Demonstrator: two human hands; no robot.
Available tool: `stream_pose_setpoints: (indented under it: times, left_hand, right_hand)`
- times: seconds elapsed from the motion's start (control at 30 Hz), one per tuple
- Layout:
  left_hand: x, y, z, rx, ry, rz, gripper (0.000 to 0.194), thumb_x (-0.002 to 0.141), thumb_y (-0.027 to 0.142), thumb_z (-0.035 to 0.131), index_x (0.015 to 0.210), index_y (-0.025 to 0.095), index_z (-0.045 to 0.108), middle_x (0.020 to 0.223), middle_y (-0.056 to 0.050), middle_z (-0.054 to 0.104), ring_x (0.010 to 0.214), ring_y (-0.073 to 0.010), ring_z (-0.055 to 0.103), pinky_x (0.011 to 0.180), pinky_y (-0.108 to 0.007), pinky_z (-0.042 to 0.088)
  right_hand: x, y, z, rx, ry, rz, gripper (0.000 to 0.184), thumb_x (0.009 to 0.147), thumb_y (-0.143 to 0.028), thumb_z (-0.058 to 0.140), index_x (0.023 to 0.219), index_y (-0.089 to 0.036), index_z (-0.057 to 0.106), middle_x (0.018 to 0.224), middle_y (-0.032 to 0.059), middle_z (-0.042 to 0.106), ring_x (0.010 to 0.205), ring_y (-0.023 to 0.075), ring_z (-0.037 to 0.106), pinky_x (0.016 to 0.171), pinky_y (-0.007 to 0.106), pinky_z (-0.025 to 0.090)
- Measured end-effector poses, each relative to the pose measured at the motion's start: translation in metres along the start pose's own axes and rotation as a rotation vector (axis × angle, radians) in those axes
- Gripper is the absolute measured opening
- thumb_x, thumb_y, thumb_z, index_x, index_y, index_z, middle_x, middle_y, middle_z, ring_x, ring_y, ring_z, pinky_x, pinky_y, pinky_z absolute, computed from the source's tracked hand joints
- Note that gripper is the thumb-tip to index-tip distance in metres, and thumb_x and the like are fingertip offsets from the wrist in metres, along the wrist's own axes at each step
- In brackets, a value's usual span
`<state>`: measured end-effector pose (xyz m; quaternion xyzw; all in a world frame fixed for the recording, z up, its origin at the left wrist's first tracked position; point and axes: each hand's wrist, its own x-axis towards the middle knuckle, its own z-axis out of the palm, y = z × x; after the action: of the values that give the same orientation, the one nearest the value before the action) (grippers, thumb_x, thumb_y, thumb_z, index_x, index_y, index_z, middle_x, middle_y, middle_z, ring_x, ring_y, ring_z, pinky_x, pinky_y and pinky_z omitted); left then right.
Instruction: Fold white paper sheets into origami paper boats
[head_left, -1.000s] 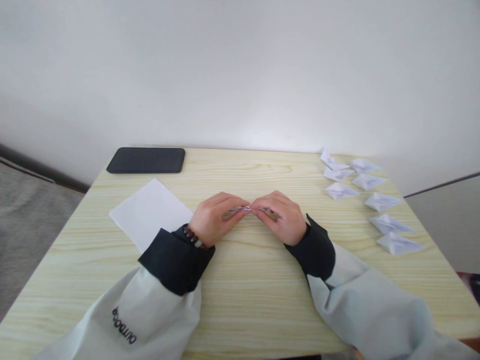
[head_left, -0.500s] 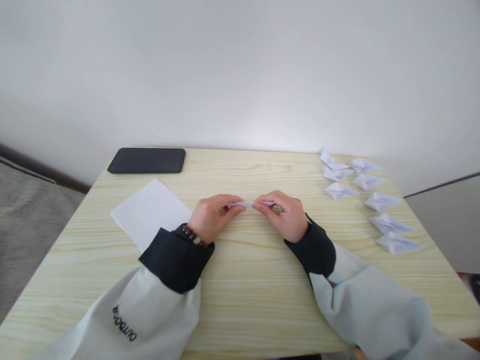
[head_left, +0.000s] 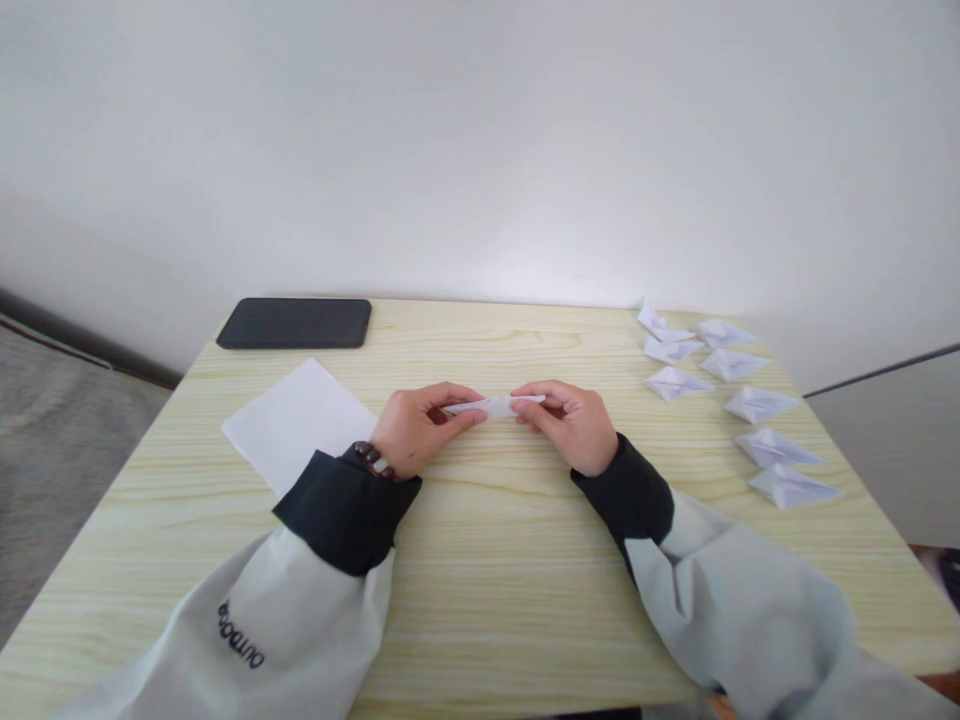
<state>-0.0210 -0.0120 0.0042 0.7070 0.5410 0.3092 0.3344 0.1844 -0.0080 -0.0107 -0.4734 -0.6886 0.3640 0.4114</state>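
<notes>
A narrow folded white paper (head_left: 498,406) with pointed ends spans the gap between my hands, over the middle of the table. My left hand (head_left: 421,424) pinches its left part between thumb and fingers. At the other end, my right hand (head_left: 571,424) grips it the same way, with the pointed tip showing past the thumb. Part of each end is covered by my fingers. Beside my left wrist lies flat white paper (head_left: 292,420), partly under the sleeve.
Several folded paper boats (head_left: 761,404) stand in two rough columns on the right of the wood-grain table (head_left: 495,600). A black phone (head_left: 295,323) lies at the back left. The white wall (head_left: 480,150) rises right behind the table's far edge.
My hands have shifted their hold slightly, so more of the folded paper shows, including its pointed ends. My left hand has moved a little to the left. The boats and phone stay put.
</notes>
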Motion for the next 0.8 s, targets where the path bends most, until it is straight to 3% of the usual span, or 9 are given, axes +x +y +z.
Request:
stream_pose_setpoints:
  times: [0.13,0.4,0.63,0.8]
  left_hand:
    - [-0.001,0.002,0.001,0.028,-0.027,0.061,0.027,0.075,0.041,0.059,0.086,0.018,0.069,0.077,-0.001,0.07,0.06,-0.0125,0.06,0.054,-0.021,0.045]
    - [-0.004,0.009,0.001,0.147,0.023,0.297,0.017,0.08,0.03,0.055,0.079,0.016,0.064,0.071,0.0,0.065,0.061,-0.01,0.056,0.056,-0.019,0.043]
    - [-0.003,0.003,0.003,0.136,0.028,0.153,0.03,0.078,0.041,0.057,0.096,0.019,0.067,0.086,-0.001,0.071,0.068,-0.0131,0.063,0.063,-0.021,0.048]
    - [-0.003,0.001,-0.002,0.148,0.013,0.085,0.028,0.081,0.039,0.052,0.094,0.023,0.071,0.073,0.004,0.072,0.059,-0.0109,0.062,0.058,-0.019,0.046]
  right_hand:
    - [-0.001,-0.004,0.001,-0.068,-0.027,-0.057,0.016,0.073,-0.032,0.067,0.084,-0.021,0.068,0.072,0.0002,0.071,0.057,0.0119,0.065,0.055,0.021,0.051]
    - [-0.002,-0.011,0.0,-0.214,-0.013,-0.252,0.006,0.078,-0.025,0.063,0.077,-0.021,0.068,0.074,-0.0003,0.07,0.065,0.0113,0.064,0.063,0.022,0.048]
    - [-0.002,-0.005,0.001,-0.209,0.061,-0.194,0.009,0.077,-0.027,0.064,0.082,-0.021,0.068,0.077,0.0001,0.071,0.067,0.0123,0.065,0.063,0.021,0.05]
    - [0.0,-0.001,0.0,-0.201,0.049,-0.11,0.012,0.078,-0.029,0.063,0.085,-0.022,0.069,0.081,-0.0008,0.072,0.068,0.0127,0.067,0.063,0.021,0.052]
